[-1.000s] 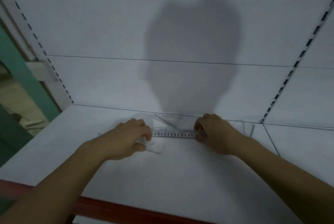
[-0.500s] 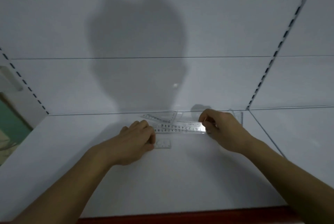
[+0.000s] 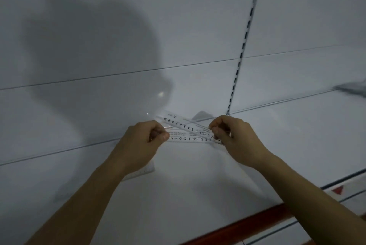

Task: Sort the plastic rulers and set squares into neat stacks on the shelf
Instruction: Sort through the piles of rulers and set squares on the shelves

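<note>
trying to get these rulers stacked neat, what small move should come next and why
Probably swing the upper clear ruler down until it lies flush over the lower ruler. The two are fanned: they meet under the right hand, but their left ends are spread apart, and the left hand pinches only the lower one. Squaring them first should let them go onto the white shelf as one neat stack.

Two rulers held crossed between both hands above the shelf.
The left hand (image 3: 145,141) pinches the left end of the lower ruler (image 3: 190,139), and the right hand (image 3: 235,136) grips the right ends, where the upper ruler (image 3: 186,124) meets the lower one; the upper ruler slants up to the left, behind the lower. Under the left wrist another ruler (image 3: 142,172) lies on the shelf (image 3: 188,181). The back wall (image 3: 118,27) stands behind, with a slotted upright (image 3: 244,40) to the right.
</note>
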{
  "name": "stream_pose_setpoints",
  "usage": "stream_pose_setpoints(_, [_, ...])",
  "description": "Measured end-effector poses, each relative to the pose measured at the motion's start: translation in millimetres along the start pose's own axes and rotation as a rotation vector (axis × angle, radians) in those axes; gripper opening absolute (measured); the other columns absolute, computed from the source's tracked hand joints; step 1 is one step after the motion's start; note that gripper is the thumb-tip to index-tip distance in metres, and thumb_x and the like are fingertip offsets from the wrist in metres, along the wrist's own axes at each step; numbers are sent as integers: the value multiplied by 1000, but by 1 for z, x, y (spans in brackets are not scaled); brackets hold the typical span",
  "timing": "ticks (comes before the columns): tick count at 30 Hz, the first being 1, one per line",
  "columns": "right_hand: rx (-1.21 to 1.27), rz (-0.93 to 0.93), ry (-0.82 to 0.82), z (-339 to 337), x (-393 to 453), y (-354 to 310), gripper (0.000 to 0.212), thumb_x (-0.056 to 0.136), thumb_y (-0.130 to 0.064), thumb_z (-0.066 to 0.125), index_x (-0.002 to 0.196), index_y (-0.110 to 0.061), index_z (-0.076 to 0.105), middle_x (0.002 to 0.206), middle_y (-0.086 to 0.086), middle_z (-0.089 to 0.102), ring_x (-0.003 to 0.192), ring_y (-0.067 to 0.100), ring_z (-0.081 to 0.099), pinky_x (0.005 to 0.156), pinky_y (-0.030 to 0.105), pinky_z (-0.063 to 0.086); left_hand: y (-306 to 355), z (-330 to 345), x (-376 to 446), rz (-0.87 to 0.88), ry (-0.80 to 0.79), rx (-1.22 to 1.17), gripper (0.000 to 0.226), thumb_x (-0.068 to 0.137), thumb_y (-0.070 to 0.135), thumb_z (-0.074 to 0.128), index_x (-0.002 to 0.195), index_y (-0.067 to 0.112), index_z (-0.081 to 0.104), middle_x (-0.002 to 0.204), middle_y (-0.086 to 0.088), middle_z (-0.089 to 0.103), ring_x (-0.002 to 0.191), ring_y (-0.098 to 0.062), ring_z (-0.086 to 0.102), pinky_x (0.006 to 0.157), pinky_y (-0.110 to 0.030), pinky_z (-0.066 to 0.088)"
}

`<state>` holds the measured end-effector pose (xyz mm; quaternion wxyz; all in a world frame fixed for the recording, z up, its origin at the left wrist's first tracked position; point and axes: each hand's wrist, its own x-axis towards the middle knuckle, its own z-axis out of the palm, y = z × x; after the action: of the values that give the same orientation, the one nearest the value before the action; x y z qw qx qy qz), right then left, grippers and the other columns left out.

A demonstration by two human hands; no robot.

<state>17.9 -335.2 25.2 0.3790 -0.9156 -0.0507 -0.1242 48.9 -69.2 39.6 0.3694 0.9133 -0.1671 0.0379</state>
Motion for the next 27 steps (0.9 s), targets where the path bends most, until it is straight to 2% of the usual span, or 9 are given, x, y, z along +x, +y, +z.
stream_pose_setpoints(2, [-19, 39, 45, -13, -5, 13, 10, 100, -21, 58, 99, -24, 67, 75, -12, 69, 69, 2, 63, 66, 17, 49, 9, 6, 3, 19, -36, -21, 16, 94, 26, 64, 78, 27, 66, 66, 11, 66, 55, -2, 56, 54, -12, 37])
stream_pose_setpoints(5, [-14, 121, 124, -38, -12, 41, 14, 101, -22, 57, 94, -22, 70, 75, -13, 69, 67, 0, 64, 63, 17, 50, 24, 15, 9, 14, -42, -40, 20, 97, 23, 60, 78, 26, 65, 63, 9, 65, 47, -2, 48, 51, -15, 36])
stream_pose_setpoints(8, [9, 222, 212, -70, -22, 72, 16, 101, -23, 56, 91, -19, 69, 75, -10, 69, 62, 6, 65, 61, 22, 53, 45, 30, 16, -8, -20, -80, 21, 98, 21, 58, 80, 24, 66, 66, 6, 68, 51, -9, 50, 54, -29, 42])
stream_pose_setpoints(12, [176, 338, 327, -120, -47, 115, 15, 102, -24, 54, 95, -21, 67, 76, -3, 69, 51, 14, 65, 54, 26, 49, 95, 72, 25, -27, 58, -267, 18, 99, 11, 57, 83, 10, 66, 70, -3, 71, 51, -11, 55, 49, -16, 42])
stream_pose_setpoints(14, [236, 384, 361, -148, -63, 141, 17, 102, -20, 52, 108, -24, 66, 81, -1, 69, 53, 14, 65, 57, 28, 49, 127, 104, 28, -52, 62, -331, 16, 99, 8, 57, 86, 7, 66, 75, -2, 74, 56, -13, 64, 52, -18, 45])
stream_pose_setpoints(18, [415, 481, 406, -208, -103, 196, 28, 100, -16, 55, 126, -23, 62, 86, 7, 67, 61, 15, 62, 57, 32, 49, 197, 176, 30, -82, 40, -419, 11, 98, 9, 58, 91, 4, 63, 81, 1, 77, 68, -19, 74, 62, -34, 53])
stream_pose_setpoints(22, [477, 476, 440, -274, -147, 248, 33, 95, -14, 66, 126, -25, 62, 88, 5, 66, 61, 9, 60, 56, 24, 49, 276, 253, 36, -107, 0, -600, 6, 99, 5, 56, 98, 0, 52, 85, -5, 77, 70, -27, 74, 67, -41, 56])
stream_pose_setpoints(25, [435, 451, 504, -320, -184, 281, 34, 92, -13, 70, 121, -30, 63, 93, 0, 68, 73, 10, 65, 63, 22, 53, 338, 313, 39, -136, -98, -792, 10, 98, 0, 53, 101, 5, 45, 88, -13, 77, 72, -32, 73, 64, -36, 53])
stream_pose_setpoints(27, [377, 443, 556, -349, -208, 299, 36, 93, -14, 69, 115, -40, 59, 97, -2, 67, 75, 12, 66, 62, 22, 54, 376, 353, 40, -164, -182, -892, 14, 98, -3, 52, 100, 9, 44, 89, -16, 76, 67, -29, 68, 62, -33, 52])
